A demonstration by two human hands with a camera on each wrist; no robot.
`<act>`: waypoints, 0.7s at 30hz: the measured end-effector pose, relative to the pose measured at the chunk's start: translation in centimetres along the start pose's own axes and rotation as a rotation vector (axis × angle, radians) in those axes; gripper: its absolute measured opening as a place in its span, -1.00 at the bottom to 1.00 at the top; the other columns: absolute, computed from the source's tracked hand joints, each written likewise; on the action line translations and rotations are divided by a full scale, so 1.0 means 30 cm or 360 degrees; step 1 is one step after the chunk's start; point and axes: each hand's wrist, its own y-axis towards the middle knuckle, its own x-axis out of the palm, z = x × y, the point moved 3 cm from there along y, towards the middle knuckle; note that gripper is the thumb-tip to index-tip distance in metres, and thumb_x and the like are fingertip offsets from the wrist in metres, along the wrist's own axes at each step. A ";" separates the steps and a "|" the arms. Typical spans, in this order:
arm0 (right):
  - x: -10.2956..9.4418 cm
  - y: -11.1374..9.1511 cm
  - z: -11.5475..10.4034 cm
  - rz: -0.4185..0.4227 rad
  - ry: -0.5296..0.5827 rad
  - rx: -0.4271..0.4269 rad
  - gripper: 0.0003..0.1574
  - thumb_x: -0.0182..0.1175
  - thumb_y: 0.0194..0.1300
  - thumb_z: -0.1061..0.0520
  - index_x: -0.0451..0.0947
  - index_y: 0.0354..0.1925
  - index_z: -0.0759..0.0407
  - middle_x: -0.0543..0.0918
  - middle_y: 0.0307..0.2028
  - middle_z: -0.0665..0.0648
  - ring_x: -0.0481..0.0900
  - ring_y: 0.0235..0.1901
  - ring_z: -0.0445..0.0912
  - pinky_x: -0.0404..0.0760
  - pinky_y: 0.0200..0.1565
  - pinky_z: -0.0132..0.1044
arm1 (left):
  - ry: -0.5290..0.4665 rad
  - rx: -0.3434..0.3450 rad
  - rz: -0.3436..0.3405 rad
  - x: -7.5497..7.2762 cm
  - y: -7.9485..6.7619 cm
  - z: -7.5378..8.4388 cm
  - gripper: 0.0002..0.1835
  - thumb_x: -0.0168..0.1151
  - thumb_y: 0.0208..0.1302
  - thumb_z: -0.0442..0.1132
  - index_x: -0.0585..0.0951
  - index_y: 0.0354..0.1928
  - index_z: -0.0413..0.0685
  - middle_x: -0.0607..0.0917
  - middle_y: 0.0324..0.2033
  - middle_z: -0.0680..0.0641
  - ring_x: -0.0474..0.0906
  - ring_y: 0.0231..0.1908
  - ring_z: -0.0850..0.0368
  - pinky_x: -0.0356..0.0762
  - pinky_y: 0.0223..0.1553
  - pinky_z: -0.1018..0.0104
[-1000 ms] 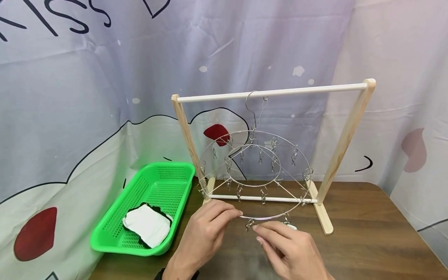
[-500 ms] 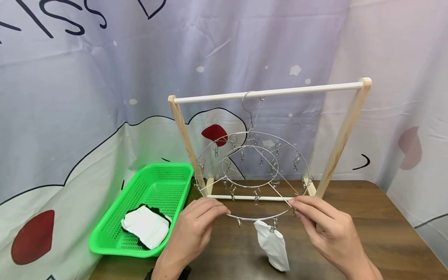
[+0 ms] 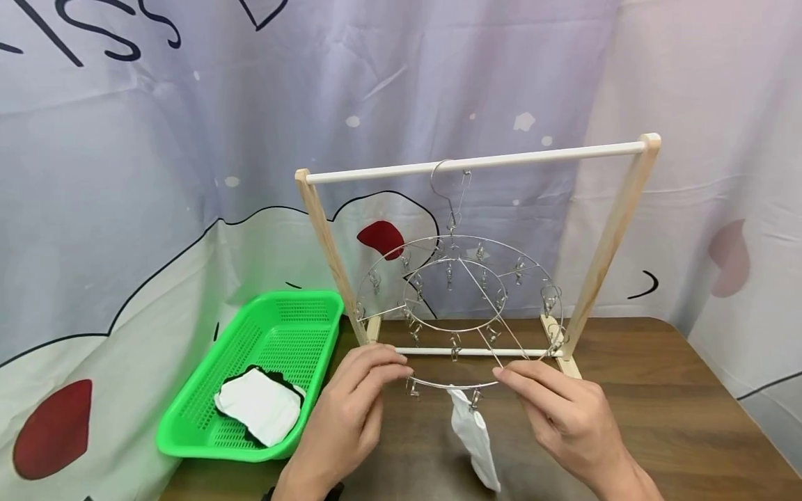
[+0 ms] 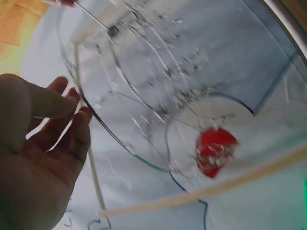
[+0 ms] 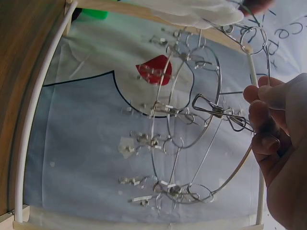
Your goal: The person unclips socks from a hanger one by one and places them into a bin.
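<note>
A round wire clip hanger (image 3: 438,385), with an outer and an inner ring, hangs by its hook from a rack bar. On the near left, my left hand (image 3: 351,410) pinches the outer ring between thumb and fingers. My right hand (image 3: 567,417) pinches the same ring on the near right; in the right wrist view a metal clip (image 5: 218,111) dangles beside its fingertips. Between the hands, a white sock (image 3: 474,438) hangs tilted from a clip on the front of the ring. Several bare clips hang around both rings.
The wooden rack (image 3: 617,236) with white bars (image 3: 370,173) stands on a brown table (image 3: 658,396). At the left sits a green basket (image 3: 182,410) with white and black cloth pieces (image 3: 260,407) inside. A printed curtain (image 3: 501,69) closes off the back.
My right hand let go near the front clip, moved right to the ring, then shifted left while gripping it. The ring has turned, carrying the sock a little left. The left hand stays on the ring.
</note>
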 end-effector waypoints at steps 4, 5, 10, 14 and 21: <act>0.012 0.006 -0.015 -0.0012 -0.0008 -0.0025 -0.73 0.07 0.11 0.32 0.64 -0.23 0.23 0.67 -0.40 0.10 0.58 -0.43 -0.16 0.50 -0.65 -0.43 | -0.0396 0.0001 -0.0387 0.038 -0.034 0.034 -0.67 0.04 0.06 -0.47 0.55 -0.15 0.00 0.58 -0.20 0.08 0.44 -0.13 0.25 0.48 -0.08 0.42; 0.015 0.008 -0.020 -0.0013 -0.0011 -0.0031 -0.73 0.07 0.11 0.31 0.64 -0.23 0.23 0.67 -0.40 0.11 0.59 -0.43 -0.15 0.52 -0.64 -0.42 | -0.0522 -0.0057 -0.0612 0.060 -0.058 0.035 -0.73 0.06 0.15 -0.38 0.53 -0.12 0.05 0.58 -0.20 0.13 0.42 -0.14 0.34 0.46 -0.10 0.49; 0.026 0.009 -0.034 -0.0018 -0.0007 -0.0046 -0.72 0.07 0.09 0.30 0.63 -0.22 0.25 0.67 -0.39 0.13 0.59 -0.43 -0.14 0.54 -0.62 -0.40 | -0.0675 -0.0466 -0.1583 0.190 -0.230 -0.026 -0.60 -0.06 0.29 0.13 0.44 0.06 0.12 0.56 -0.11 0.22 0.39 -0.20 0.52 0.40 -0.18 0.65; 0.030 -0.005 -0.030 -0.0033 0.0009 -0.0050 -0.71 0.10 0.07 0.31 0.62 -0.20 0.27 0.67 -0.36 0.14 0.59 -0.42 -0.14 0.51 -0.63 -0.41 | -0.0689 -0.0767 -0.1419 0.295 -0.309 -0.107 -0.35 0.03 0.16 0.23 0.26 0.22 0.06 0.50 0.01 0.06 0.47 -0.34 0.40 0.49 -0.30 0.57; 0.036 -0.017 -0.029 -0.0067 0.0033 -0.0054 -0.70 0.14 0.06 0.29 0.60 -0.17 0.28 0.66 -0.32 0.16 0.57 -0.41 -0.16 0.47 -0.64 -0.45 | -0.1727 -0.1154 -0.0816 0.403 -0.300 -0.104 -0.45 0.15 0.20 -0.21 0.24 0.23 0.07 0.45 0.12 -0.13 0.47 -0.05 0.05 0.62 -0.21 0.23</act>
